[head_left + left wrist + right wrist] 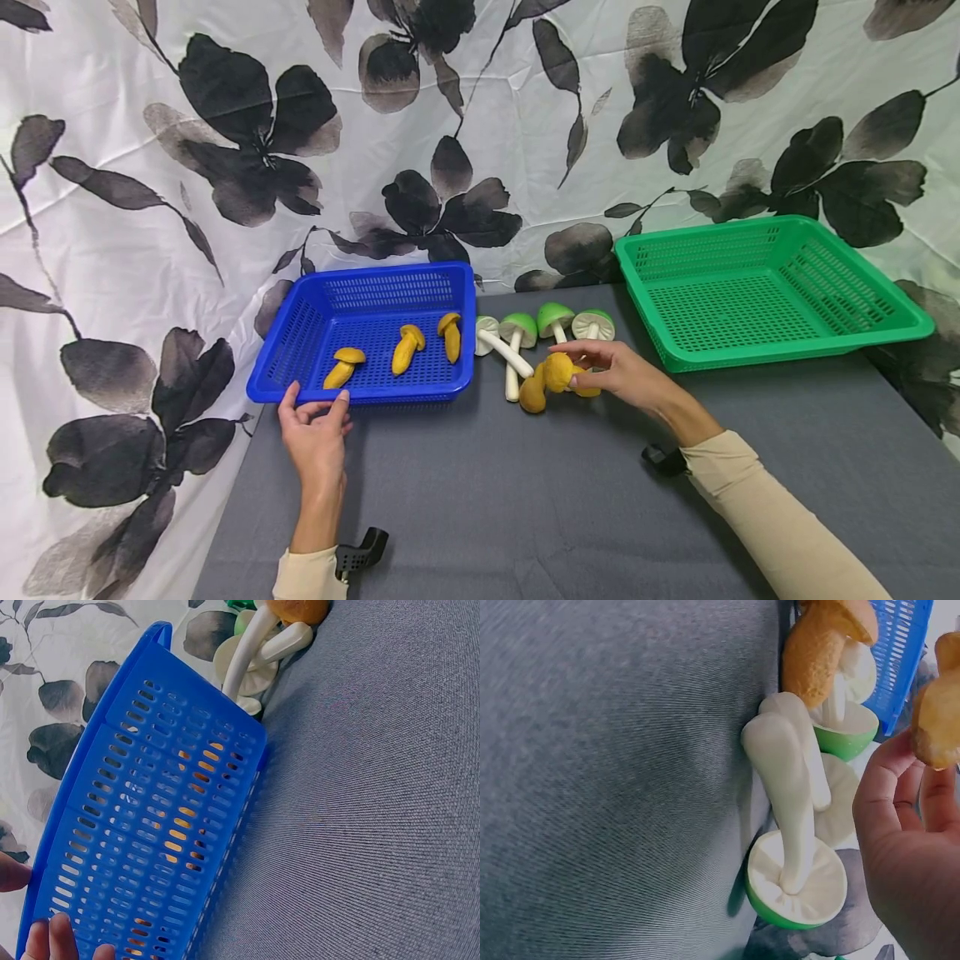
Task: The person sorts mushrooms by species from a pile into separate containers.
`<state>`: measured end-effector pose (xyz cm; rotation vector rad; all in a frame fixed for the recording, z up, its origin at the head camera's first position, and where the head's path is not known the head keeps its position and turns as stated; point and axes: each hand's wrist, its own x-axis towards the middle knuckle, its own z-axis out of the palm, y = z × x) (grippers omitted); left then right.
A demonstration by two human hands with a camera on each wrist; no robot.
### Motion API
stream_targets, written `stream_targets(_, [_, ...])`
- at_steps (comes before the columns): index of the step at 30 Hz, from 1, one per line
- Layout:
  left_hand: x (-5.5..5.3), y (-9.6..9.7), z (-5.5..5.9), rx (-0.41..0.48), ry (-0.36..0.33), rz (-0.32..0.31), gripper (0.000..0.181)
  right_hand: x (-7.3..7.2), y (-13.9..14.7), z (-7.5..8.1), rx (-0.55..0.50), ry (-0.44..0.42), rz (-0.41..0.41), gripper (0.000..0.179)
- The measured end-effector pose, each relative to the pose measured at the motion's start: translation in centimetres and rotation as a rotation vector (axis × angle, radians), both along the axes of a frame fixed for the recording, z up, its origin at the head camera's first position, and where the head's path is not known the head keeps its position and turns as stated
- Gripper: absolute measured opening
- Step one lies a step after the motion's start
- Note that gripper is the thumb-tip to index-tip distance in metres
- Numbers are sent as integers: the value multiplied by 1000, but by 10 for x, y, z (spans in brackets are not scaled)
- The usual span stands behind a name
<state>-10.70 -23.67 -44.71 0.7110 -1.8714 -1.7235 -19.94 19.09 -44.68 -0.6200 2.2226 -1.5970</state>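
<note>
A blue basket (360, 396) stands at the left with three yellow toy mushrooms (406, 350) lying in it. At its near rim, my left hand (315, 437) grips the edge, fingertips (64, 937) against the outer wall. My right hand (618, 375) pinches a yellow toy mushroom (939, 712) above the pile between the baskets. Just beside the held mushroom, a brownish-yellow one (814, 664) lies on the cloth. Several green-capped mushrooms with white stems (791, 817) are spread behind and under the right hand.
A green basket (795, 354) stands at the back right, nothing in it. Grey cloth (480, 500) covers the table. Behind hangs a white curtain with dark flowers (262, 142). Each wrist wears a black camera mount (363, 550).
</note>
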Motion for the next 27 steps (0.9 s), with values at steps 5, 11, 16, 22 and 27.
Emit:
stream_targets(5, [0, 0, 0, -10, -13, -2, 80, -1, -1, 3, -43, -64, -50, 55])
stream_targets(11, [0, 0, 0, 5, -16, 0, 80, -4, -2, 4, -80, -135, -90, 57])
stream_targets(16, [0, 1, 0, 9, -8, 2, 80, -7, -4, 7, -92, -166, -134, 60])
stream_targets(22, [0, 0, 0, 2, 1, -4, 81, -9, -8, 12, -183, -238, -156, 58])
stream_targets(27, [1, 0, 0, -3, 3, -2, 80, -10, -11, 16, -240, -292, -195, 55])
